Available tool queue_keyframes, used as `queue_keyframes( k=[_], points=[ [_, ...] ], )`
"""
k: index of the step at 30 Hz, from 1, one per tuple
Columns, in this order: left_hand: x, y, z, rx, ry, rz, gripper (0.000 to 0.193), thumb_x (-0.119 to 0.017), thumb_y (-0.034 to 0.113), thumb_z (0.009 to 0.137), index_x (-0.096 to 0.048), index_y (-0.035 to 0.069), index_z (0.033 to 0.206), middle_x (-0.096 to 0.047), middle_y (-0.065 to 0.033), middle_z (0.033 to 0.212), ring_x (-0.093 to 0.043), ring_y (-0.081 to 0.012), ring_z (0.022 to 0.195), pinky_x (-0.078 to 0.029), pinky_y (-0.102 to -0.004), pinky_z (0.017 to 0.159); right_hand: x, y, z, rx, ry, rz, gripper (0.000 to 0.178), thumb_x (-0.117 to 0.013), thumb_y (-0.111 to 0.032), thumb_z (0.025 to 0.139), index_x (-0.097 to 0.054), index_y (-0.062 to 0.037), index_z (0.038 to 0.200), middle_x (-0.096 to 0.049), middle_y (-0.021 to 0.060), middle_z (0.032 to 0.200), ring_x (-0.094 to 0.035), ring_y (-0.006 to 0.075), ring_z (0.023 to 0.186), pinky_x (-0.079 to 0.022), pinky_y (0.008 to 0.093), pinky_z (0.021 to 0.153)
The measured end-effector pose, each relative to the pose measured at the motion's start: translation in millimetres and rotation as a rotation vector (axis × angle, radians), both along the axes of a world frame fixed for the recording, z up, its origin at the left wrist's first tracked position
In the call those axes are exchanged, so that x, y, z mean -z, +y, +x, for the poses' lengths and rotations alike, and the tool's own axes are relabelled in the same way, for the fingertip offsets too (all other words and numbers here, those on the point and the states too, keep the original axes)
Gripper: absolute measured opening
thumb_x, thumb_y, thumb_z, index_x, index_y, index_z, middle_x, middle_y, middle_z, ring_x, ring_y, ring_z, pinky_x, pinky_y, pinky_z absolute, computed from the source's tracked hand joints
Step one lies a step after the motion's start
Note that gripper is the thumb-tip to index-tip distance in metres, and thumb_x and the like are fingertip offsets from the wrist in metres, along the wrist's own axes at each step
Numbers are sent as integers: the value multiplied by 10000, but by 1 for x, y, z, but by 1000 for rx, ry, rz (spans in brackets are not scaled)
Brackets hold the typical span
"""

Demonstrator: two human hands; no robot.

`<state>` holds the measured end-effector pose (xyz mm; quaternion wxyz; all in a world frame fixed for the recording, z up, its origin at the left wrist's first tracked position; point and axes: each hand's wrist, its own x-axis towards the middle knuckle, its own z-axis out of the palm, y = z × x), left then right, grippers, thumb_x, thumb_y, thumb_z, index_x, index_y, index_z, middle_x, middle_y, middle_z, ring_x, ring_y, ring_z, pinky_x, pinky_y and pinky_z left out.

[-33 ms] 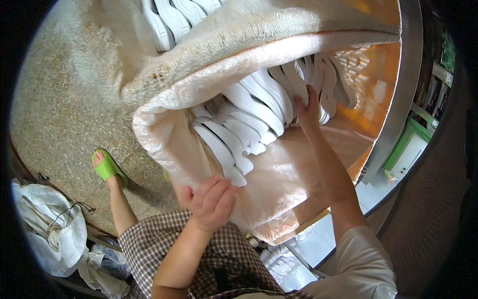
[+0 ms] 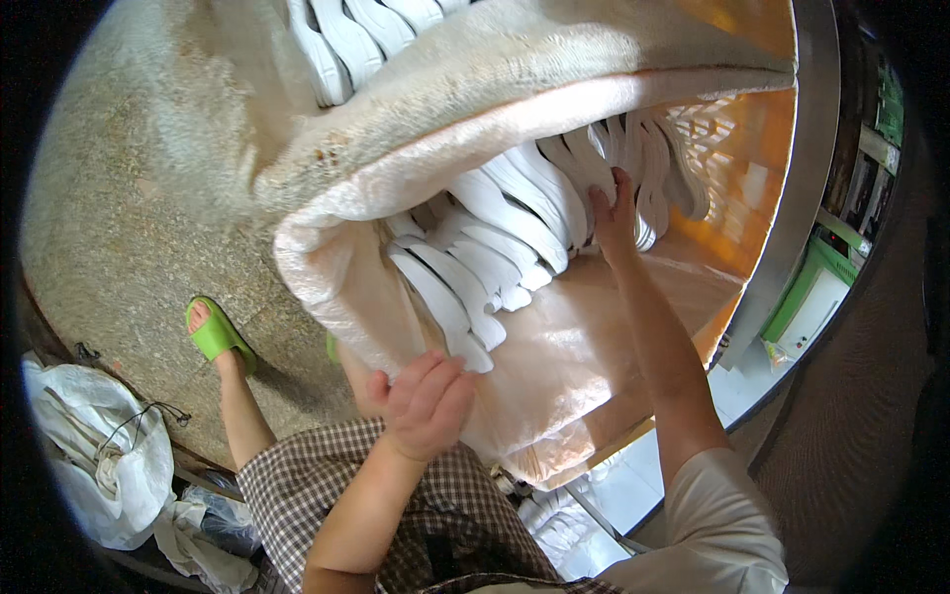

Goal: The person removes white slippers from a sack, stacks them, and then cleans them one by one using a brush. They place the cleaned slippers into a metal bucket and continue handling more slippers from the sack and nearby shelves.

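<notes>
A large pale woven sack (image 2: 312, 243), its rim folded over, lies open in front of me. Inside it, white shoe soles (image 2: 505, 213) stand on edge, packed in rows. My left hand (image 2: 427, 404) has its fingers curled over the sack's near rim, beside the end of the nearest sole. Reaching into the sack, my right hand (image 2: 616, 220) pinches the near end of a shoe sole (image 2: 586, 163) at the right part of the row. Its other fingers are partly hidden.
An orange plastic crate (image 2: 757, 188) with a lattice wall surrounds the sack on the right, beside a metal edge (image 2: 816, 148). More white soles (image 2: 351, 45) lie beyond the fold. At lower left are white bags (image 2: 104, 455) and a green slipper (image 2: 213, 332) on my foot.
The sack's left rim and fold have shifted slightly to the right. Both hands keep nearly the same places.
</notes>
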<state>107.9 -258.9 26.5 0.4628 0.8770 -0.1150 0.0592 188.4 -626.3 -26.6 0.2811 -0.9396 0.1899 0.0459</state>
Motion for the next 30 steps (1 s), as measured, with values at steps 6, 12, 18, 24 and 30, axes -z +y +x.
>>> queue_keyframes(
  k=[6,12,18,24,30],
  points=[
    [-2,-3,1,19,39,-36,140,-631,156,720,-627,195,854,-631,43,946,-594,-136,934,-146,-393,1070,5,0,4,7,111,-202,542,-542,-300,907,-379,37,1300,-461,231,1233,-483,350,1102,-355,410,970],
    [-4,10,7,145,37,-129,277,-621,126,725,-578,175,994,-585,2,1054,-578,-176,983,-198,-429,1038,-50,27,24,138,-110,-318,533,-557,-226,890,-348,5,1323,-388,171,1300,-426,298,1167,-331,402,995],
    [-6,105,-5,194,254,-332,355,-640,52,658,-539,86,997,-523,-122,1095,-505,-317,1039,-334,-531,923,-130,185,68,27,-381,-35,423,-568,-75,843,-413,-9,1231,-394,150,1283,-396,256,1188,-276,372,1037],
    [-17,225,-14,169,569,-65,407,-611,38,731,-475,11,1115,-481,-193,1145,-453,-381,1085,-348,-488,942,-176,295,159,-217,-459,-56,288,-599,-33,782,-539,-32,1064,-505,128,1185,-446,257,1147,-313,361,1008],
    [-13,292,-10,102,729,70,449,-594,47,751,-452,-17,1172,-480,-206,1156,-437,-384,1102,-343,-452,958,-142,292,251,-170,-281,-169,177,-603,-99,777,-607,-19,935,-619,130,977,-581,266,945,-448,350,846]
  ],
)
